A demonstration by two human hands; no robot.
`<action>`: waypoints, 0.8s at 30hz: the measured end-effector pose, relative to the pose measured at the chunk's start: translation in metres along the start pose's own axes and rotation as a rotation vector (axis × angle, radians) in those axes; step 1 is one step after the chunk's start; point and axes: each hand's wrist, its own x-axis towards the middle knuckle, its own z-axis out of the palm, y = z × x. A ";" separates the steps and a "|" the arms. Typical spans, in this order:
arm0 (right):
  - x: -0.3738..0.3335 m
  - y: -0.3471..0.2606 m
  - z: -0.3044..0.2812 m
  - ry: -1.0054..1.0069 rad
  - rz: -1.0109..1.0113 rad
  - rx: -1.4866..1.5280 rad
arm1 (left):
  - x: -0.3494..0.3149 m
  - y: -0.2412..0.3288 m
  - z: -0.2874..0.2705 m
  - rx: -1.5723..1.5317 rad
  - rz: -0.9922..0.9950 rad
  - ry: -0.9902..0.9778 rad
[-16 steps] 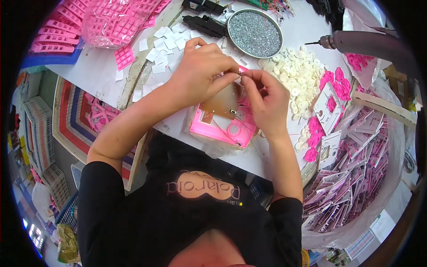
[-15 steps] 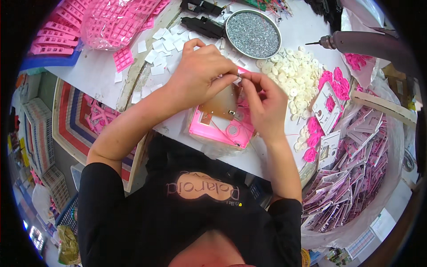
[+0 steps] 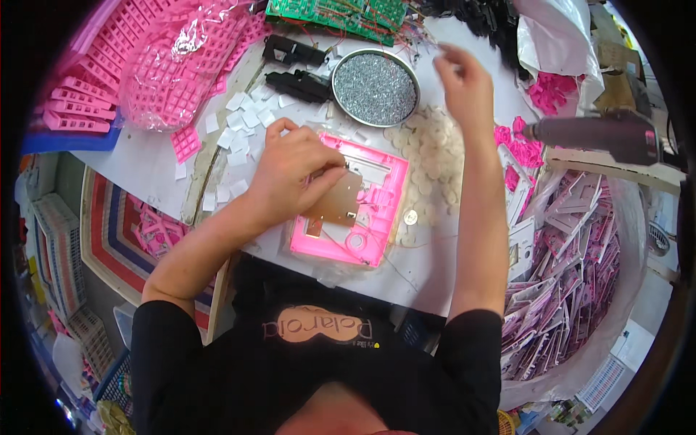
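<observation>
A pink plastic case (image 3: 399, 190) lies open on the table in front of me, with a brown circuit board (image 3: 336, 204) and thin wires inside it. My left hand (image 3: 299, 168) rests over the case's left side. Its thumb and forefinger are pinched at the board's upper edge; whatever lies between them is hidden. Farther off to the right, my right hand (image 3: 464, 83) is raised beside a heap of fine wires (image 3: 415, 35). Its thumb and forefinger stand apart, slightly blurred, and nothing shows between them.
A round tin of screws (image 3: 375, 88) stands behind the case, beside black plastic parts (image 3: 299, 85) and green circuit boards (image 3: 348, 16). White squares (image 3: 243, 119) lie left, cream discs (image 3: 428, 156) right. A power screwdriver (image 3: 594, 138) hangs at right above a bag of pink-and-white pieces (image 3: 565, 290).
My right hand has left the case and moved far and right toward the wires. The left hand stays pinched at the board. The whole view has shifted a little.
</observation>
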 end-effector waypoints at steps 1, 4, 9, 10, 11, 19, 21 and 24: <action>0.036 0.022 0.009 0.070 -0.025 -0.118 | -0.002 0.001 -0.001 0.004 -0.002 0.006; 0.148 0.109 0.012 0.202 0.060 -0.466 | 0.003 0.005 0.002 -0.018 -0.007 -0.032; 0.200 0.112 0.059 0.165 0.104 -0.716 | -0.008 0.006 -0.004 -0.028 -0.077 -0.019; 0.205 0.123 0.055 0.158 0.069 -0.723 | -0.007 0.003 -0.002 -0.037 -0.064 0.011; 0.206 0.126 0.053 0.267 0.027 -0.702 | -0.009 0.003 -0.001 -0.038 -0.068 0.033; 0.099 -0.069 0.035 0.820 -0.324 0.151 | -0.021 -0.007 -0.007 -0.075 -0.117 0.103; 0.028 -0.124 0.033 0.533 -0.499 0.517 | -0.027 -0.012 -0.009 -0.074 -0.142 0.112; -0.089 -0.175 -0.019 0.256 -0.399 0.298 | -0.031 -0.011 -0.005 -0.131 -0.159 0.102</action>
